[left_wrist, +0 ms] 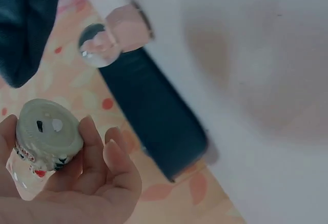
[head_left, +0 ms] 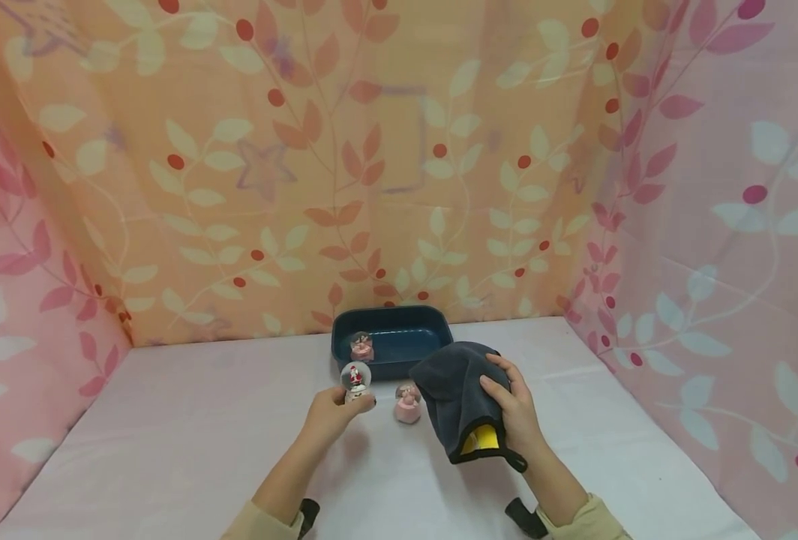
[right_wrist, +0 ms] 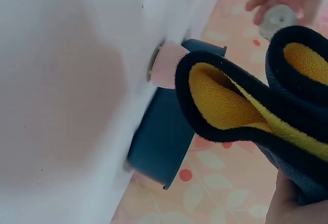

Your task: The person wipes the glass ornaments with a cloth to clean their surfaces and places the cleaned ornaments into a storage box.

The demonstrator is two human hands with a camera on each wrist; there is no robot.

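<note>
My left hand (head_left: 331, 412) pinches a small snow globe (head_left: 355, 376) with a red and white figure inside and a white base; the left wrist view shows the underside of its base (left_wrist: 49, 126). A folded cloth (head_left: 463, 394), dark grey outside and yellow inside with black edging and a loop, is gripped by my right hand (head_left: 517, 401). Between the hands a pink snow globe (head_left: 408, 405) stands on the table. Another pink snow globe (head_left: 361, 347) sits inside the left end of a dark blue rectangular tray (head_left: 388, 370).
The tray stands at the back of a white-covered table (head_left: 190, 435), close to an orange leaf-patterned curtain (head_left: 331, 187). Pink patterned curtains (head_left: 730, 247) hang at both sides.
</note>
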